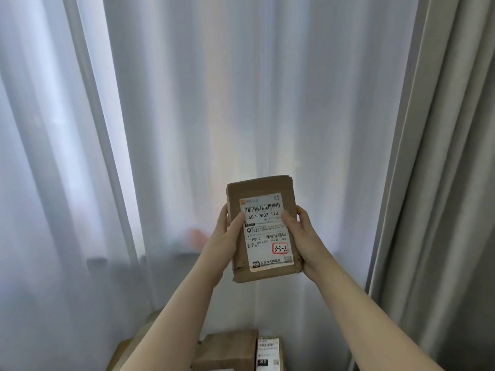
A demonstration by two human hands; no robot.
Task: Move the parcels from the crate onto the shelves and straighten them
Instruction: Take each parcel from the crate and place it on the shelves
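A small brown cardboard parcel [263, 228] is held up in front of the white curtain, its white shipping label facing me, with "3-3-2" written in a red box. My left hand [227, 231] grips its left edge, thumb lying on the label. My right hand [300, 231] grips the right edge, thumb on the label too. Below, at the bottom edge of the view, lie another brown parcel [227, 349] and a parcel with a white label [267, 353]. No crate or shelf can be made out.
Sheer white curtains [187, 116] fill the view ahead. A thick grey curtain [450, 183] hangs at the right. A tan surface [128, 346] shows at the lower left beside the parcels.
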